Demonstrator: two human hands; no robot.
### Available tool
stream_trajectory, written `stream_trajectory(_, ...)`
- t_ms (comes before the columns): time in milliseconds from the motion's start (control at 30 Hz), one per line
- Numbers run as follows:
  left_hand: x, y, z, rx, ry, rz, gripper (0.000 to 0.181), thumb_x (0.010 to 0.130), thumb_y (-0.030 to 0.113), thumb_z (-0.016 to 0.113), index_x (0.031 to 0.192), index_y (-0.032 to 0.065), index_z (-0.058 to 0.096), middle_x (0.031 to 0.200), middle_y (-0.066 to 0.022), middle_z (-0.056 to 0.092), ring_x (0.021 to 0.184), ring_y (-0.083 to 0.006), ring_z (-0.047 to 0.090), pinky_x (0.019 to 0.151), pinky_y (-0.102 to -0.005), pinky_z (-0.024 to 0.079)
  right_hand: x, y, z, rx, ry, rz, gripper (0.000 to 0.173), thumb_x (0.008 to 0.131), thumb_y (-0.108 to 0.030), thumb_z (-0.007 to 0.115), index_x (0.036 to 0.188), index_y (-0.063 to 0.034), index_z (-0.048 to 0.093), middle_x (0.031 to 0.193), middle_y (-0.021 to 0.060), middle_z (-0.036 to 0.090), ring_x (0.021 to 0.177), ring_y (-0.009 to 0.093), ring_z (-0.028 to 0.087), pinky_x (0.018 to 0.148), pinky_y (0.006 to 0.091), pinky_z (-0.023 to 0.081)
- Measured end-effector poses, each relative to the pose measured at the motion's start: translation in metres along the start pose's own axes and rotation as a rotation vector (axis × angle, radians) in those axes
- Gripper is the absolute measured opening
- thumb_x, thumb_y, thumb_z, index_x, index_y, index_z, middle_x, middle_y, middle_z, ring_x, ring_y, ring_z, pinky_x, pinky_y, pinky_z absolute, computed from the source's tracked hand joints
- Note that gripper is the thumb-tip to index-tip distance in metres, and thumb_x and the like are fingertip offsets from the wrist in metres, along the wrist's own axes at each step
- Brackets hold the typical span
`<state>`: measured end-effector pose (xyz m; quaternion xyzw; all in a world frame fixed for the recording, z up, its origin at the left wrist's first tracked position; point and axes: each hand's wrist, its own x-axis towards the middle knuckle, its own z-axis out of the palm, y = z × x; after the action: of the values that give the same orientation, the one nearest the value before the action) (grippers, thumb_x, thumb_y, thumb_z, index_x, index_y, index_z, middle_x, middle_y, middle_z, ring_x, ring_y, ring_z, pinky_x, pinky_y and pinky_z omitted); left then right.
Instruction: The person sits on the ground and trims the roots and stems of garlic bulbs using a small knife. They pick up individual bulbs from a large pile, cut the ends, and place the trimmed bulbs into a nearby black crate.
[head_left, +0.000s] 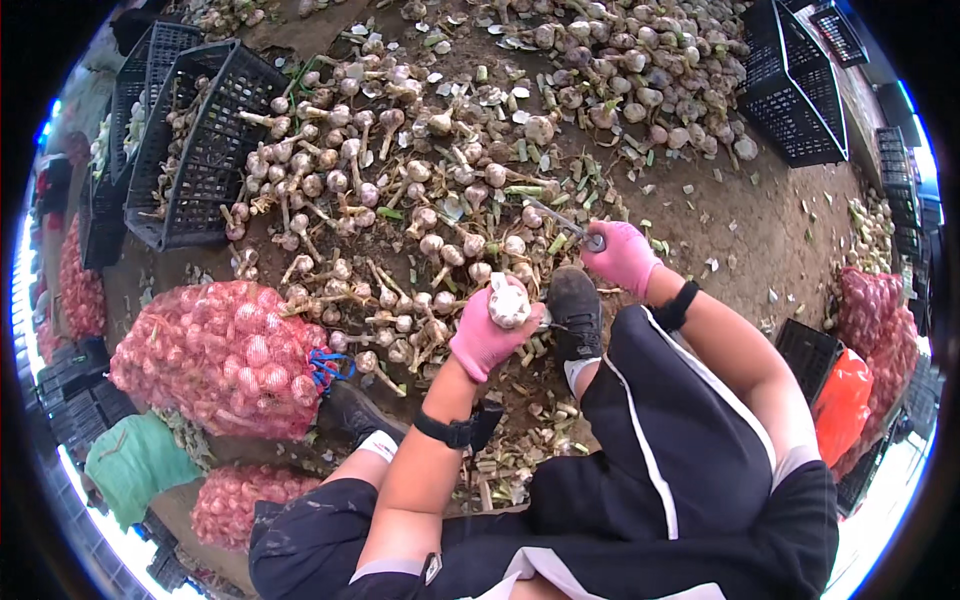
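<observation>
In my left hand (491, 337), gloved in pink, rests a white garlic bulb (510, 306) with a short stalk stub. My right hand (621, 255), in a matching glove, grips a tool with a thin metal shaft (556, 216) that points up and left over the ground. Its exact kind is hard to tell, and its handle is mostly hidden in my fist. Beyond both hands, loose garlic bulbs with stalks (450, 255) lie scattered over the dirt floor among cut stalk pieces and peeled skins.
A large heap of garlic (645, 67) lies at the far right beside a black plastic crate (795, 97). Another crate (199, 150) holding garlic leans at the left. Near my left foot sits a full red mesh sack (217, 360). An orange bag (844, 405) is at the right.
</observation>
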<state>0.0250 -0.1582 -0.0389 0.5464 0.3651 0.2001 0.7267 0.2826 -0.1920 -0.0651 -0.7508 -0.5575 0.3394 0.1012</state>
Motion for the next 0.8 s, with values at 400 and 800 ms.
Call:
stream_trajectory(400,-0.005,-0.012,0.002,-0.784,-0.083,-0.100,0.039,0.090,0.037,0.061,0.114,0.0072,0.052,0.107,-0.0081,0.059,0.090,-0.0206,0.064,0.081,-0.0374,0.054,-0.008,-0.037,0.000,0.993,-0.455,0.065,0.019,0.071,-0.005,0.072,0.084,-0.0054,0.059,0.077,0.0011,0.062,0.070,0.011,0.060,0.066,0.0269,0.050)
stream_trajectory(800,-0.006,-0.037,-0.003,0.380,0.020,-0.134,0.023,0.091,0.022,0.059,0.100,0.0010,0.062,0.086,-0.0150,0.065,0.080,-0.0271,0.064,0.069,-0.0351,0.049,-0.011,-0.050,0.001,0.631,-0.163,-0.041,0.019,0.071,-0.018,0.070,0.080,-0.0039,0.062,0.076,0.0096,0.065,0.064,0.020,0.063,0.062,0.0336,0.049)
